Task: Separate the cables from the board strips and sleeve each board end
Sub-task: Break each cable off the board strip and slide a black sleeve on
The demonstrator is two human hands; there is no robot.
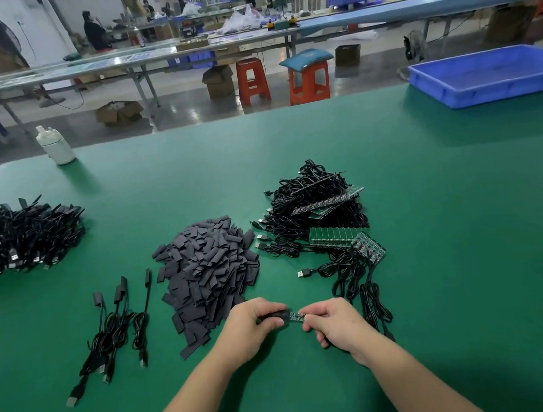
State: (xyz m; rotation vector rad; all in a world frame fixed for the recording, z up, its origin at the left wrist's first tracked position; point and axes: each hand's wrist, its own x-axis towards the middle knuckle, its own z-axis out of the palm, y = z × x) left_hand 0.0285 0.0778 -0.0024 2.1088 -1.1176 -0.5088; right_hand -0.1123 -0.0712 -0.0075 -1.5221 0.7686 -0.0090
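Near the front edge of the green surface (437,218), my left hand (250,329) pinched a limp, light sleeve (272,317), my right hand (335,322) pinched the small board (296,316). It seemed stiff but fragile; I judged its edges the safest hold.

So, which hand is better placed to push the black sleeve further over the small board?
Probably the left hand: it already pinches the black sleeve at the small board's left end. The right hand pinches the board's other end and can steady it.
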